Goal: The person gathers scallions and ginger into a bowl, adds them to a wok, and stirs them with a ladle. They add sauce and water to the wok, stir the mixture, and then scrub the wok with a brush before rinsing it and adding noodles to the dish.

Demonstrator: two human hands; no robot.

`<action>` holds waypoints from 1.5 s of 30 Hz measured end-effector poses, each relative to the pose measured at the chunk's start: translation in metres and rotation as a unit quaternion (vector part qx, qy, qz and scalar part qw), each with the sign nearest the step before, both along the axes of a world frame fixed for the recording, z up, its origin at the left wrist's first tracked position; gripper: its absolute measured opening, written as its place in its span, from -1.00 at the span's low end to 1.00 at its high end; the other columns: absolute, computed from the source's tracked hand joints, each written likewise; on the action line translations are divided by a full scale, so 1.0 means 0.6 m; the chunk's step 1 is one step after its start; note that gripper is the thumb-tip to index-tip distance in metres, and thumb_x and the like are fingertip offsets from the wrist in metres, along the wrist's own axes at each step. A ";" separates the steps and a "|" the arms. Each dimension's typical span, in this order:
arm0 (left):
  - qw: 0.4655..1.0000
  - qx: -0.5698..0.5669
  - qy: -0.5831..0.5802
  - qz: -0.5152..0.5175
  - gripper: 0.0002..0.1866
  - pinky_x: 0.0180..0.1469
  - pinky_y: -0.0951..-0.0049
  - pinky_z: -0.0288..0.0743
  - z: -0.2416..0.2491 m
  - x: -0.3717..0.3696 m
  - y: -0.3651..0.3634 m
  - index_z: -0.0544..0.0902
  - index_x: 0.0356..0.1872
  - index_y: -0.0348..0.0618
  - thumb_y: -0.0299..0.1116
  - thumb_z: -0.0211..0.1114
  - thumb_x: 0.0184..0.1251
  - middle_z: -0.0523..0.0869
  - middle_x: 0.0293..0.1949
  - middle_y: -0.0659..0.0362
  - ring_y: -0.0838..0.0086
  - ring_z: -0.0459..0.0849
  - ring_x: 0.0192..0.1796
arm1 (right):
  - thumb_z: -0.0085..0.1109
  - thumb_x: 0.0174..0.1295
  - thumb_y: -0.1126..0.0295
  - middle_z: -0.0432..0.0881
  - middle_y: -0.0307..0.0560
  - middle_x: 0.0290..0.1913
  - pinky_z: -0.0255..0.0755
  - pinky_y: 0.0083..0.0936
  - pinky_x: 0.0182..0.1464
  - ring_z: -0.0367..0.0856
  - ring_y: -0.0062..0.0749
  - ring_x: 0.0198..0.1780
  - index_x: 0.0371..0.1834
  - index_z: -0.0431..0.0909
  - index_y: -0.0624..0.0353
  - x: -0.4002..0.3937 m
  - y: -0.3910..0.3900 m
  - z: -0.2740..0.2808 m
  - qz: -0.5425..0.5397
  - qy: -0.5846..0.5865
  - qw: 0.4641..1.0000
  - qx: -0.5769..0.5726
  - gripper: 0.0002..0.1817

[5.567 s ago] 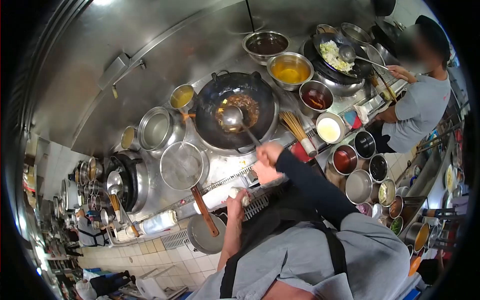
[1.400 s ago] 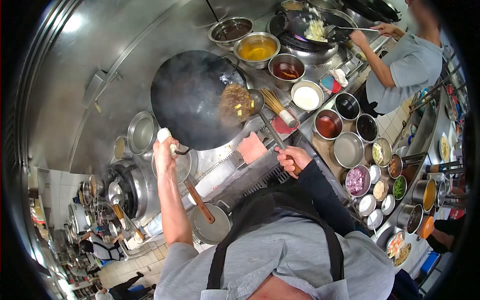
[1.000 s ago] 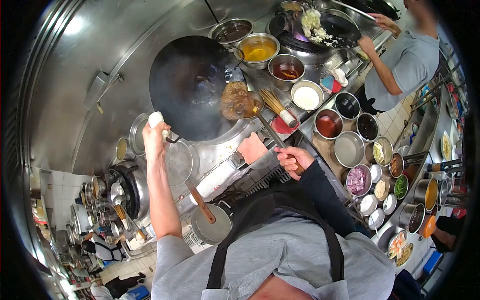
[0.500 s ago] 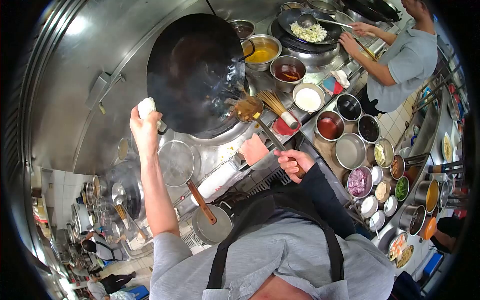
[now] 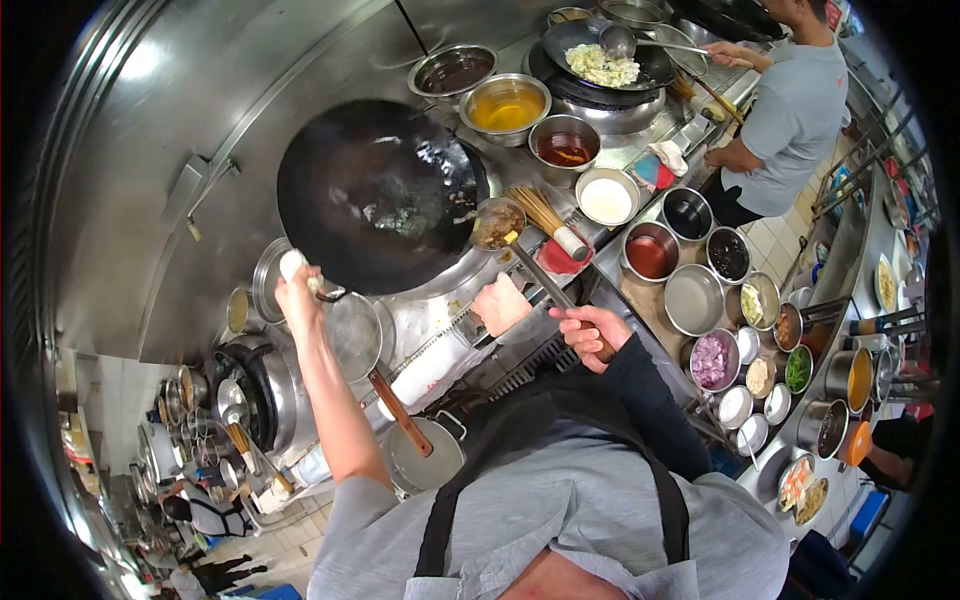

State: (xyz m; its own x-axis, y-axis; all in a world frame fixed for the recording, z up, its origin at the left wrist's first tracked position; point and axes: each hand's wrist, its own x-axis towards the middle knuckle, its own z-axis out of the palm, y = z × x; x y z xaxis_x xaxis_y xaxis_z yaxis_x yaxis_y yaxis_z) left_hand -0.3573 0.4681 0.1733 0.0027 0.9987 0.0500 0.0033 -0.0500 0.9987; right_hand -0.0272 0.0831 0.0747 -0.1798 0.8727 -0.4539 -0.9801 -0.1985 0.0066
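My left hand (image 5: pixel 300 298) is closed around the near-left handle of a large black wok (image 5: pixel 350 200), with a folded white cloth (image 5: pixel 293 265) in the grip. The wok's inside is dark and shiny, with a wet sheen toward its right side. In my right hand (image 5: pixel 592 336) is the wooden handle end of a metal ladle (image 5: pixel 545 275). Its bowl (image 5: pixel 498 226) holds brown, chunky food or sauce and is at the wok's right edge. A bamboo wok brush (image 5: pixel 548 222) lies just right of the ladle bowl.
Metal pots of yellow liquid (image 5: pixel 507 103) and red-brown liquid (image 5: pixel 565 145) stand behind. A round strainer (image 5: pixel 352 335) and a pot (image 5: pixel 425 460) are at front left. Ingredient containers (image 5: pixel 694 300) crowd the right side. A co-worker (image 5: pixel 790 115) holds a ladle over another wok (image 5: pixel 655 65).
The wok has come down from a steep tilt, and my left hand has lowered with it. My right hand keeps the ladle nearly in place. The co-worker's near hand has left their wok.
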 end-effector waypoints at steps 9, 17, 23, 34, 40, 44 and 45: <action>0.921 -0.321 -0.217 0.034 -0.78 -0.81 0.66 0.17 -0.204 -0.099 -0.066 0.50 -0.27 -0.04 -0.53 0.29 0.06 0.64 -0.40 0.15 0.38 0.57 -0.59 | 0.04 0.55 0.39 0.41 -0.26 -0.35 0.20 -0.74 -0.68 0.26 -0.75 -0.61 0.23 0.43 0.31 -0.002 -0.007 0.013 -0.016 0.005 1.000 -0.017 -0.70; 0.899 -0.317 -0.300 0.034 -0.81 -0.73 0.61 0.20 -0.317 -0.029 -0.098 0.48 -0.35 0.00 -0.53 0.31 0.12 0.61 -0.49 0.19 0.41 0.60 -0.57 | 0.04 0.56 0.38 0.40 -0.28 -0.32 0.17 -0.76 -0.70 0.25 -0.77 -0.59 0.29 0.44 0.28 -0.012 -0.012 0.085 -0.032 -0.018 0.999 -0.038 -0.66; 0.905 -0.308 -0.278 0.093 -0.85 -0.59 0.50 0.23 -0.387 0.143 -0.118 0.56 -0.27 0.00 -0.42 0.34 0.17 0.63 -0.41 0.26 0.47 0.63 -0.45 | 0.03 0.55 0.39 0.38 -0.27 -0.32 0.13 -0.74 -0.72 0.22 -0.77 -0.60 0.28 0.46 0.22 -0.029 -0.005 0.168 -0.021 -0.092 0.995 -0.034 -0.69; 0.861 -0.339 -0.354 -0.138 -0.66 -0.32 0.45 0.52 -0.480 0.206 -0.147 0.55 -0.11 0.01 0.07 0.26 0.52 0.68 -0.27 0.24 0.41 0.64 -0.33 | 0.06 0.56 0.30 0.31 -0.40 -0.41 0.13 -0.77 -0.74 0.23 -0.83 -0.65 0.23 0.46 0.10 -0.069 0.082 0.076 0.045 -0.029 0.995 0.084 -0.73; 0.835 -0.425 -0.165 -0.307 -0.62 -0.21 0.34 0.81 -0.430 0.161 -0.414 0.50 0.05 -0.18 -0.49 0.46 0.30 0.65 -0.13 0.18 0.33 0.78 -0.18 | 0.02 0.55 0.35 0.30 -0.41 -0.44 0.06 -0.77 -0.72 0.19 -0.82 -0.63 0.18 0.46 0.12 -0.103 0.073 -0.001 0.052 0.039 0.993 0.094 -0.77; 0.857 -0.341 0.013 -0.387 -0.56 -0.26 0.40 0.75 -0.519 0.100 -0.516 0.52 0.13 -0.23 -0.48 0.48 0.27 0.67 -0.02 0.12 0.36 0.77 -0.16 | 0.05 0.54 0.37 0.36 -0.36 -0.46 0.08 -0.71 -0.72 0.21 -0.80 -0.64 -0.15 0.42 0.18 -0.128 -0.113 0.081 0.003 -0.057 0.984 0.169 -0.88; 0.845 -0.334 0.008 -0.418 -0.55 -0.27 0.39 0.74 -0.576 0.077 -0.502 0.52 0.15 -0.26 -0.46 0.47 0.29 0.69 -0.03 0.10 0.36 0.78 -0.16 | 0.05 0.54 0.36 0.36 -0.36 -0.46 0.08 -0.71 -0.71 0.21 -0.79 -0.64 -0.11 0.42 0.17 -0.139 -0.151 0.088 -0.009 -0.074 0.984 0.163 -0.88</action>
State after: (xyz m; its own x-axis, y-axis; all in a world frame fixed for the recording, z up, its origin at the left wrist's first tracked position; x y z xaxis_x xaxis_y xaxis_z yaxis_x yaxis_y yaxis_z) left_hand -0.3111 0.1670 -0.1722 0.7163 0.4535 -0.5303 0.2595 0.5323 0.8058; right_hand -0.1105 -0.0076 0.1272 -0.1160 0.9789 -0.1685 -0.9690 -0.1488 -0.1971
